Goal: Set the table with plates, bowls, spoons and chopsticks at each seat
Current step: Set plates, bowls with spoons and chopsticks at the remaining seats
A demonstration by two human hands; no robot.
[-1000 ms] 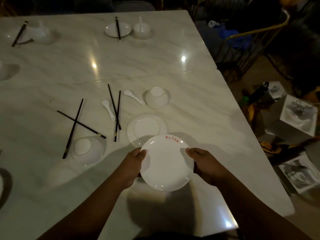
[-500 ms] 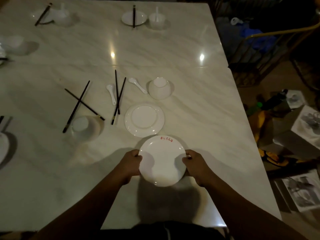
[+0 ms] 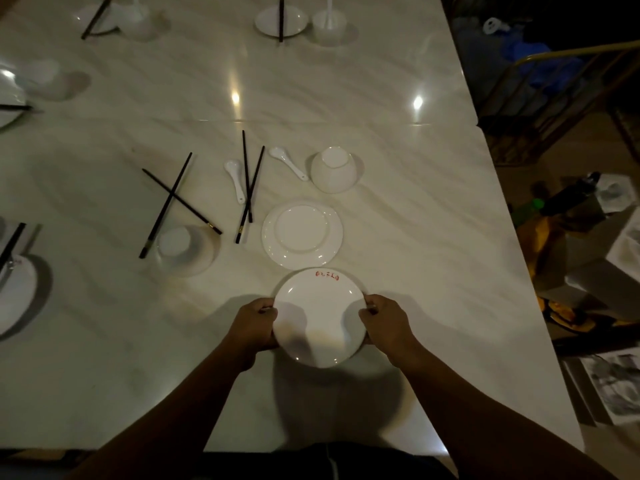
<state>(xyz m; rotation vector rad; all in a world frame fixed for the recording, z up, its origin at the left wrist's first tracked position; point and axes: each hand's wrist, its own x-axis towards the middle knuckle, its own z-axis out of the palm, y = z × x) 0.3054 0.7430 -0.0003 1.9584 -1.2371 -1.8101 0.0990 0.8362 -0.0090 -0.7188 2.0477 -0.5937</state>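
Note:
A white plate with red lettering (image 3: 320, 315) lies low at the near table edge, gripped by my left hand (image 3: 254, 325) on its left rim and my right hand (image 3: 386, 323) on its right rim. Just beyond it an upside-down white plate (image 3: 302, 234) rests on the marble table (image 3: 415, 220). Further back stand an overturned bowl (image 3: 333, 169), two white spoons (image 3: 287, 162) (image 3: 235, 180) and a crossed pair of black chopsticks (image 3: 249, 188). To the left are another overturned bowl (image 3: 183, 249) and a second crossed pair of chopsticks (image 3: 173, 199).
Set places lie at the far edge: a plate with chopsticks (image 3: 281, 19) beside a bowl with spoon (image 3: 329, 24), another set at the far left (image 3: 104, 15). More plates sit at the left edge (image 3: 14, 292). A metal chair (image 3: 568, 84) and floor clutter (image 3: 588, 237) are right of the table.
Both hands have drawn the lettered plate back towards me and lowered it near the table's front edge. Everything else on the table lies as before.

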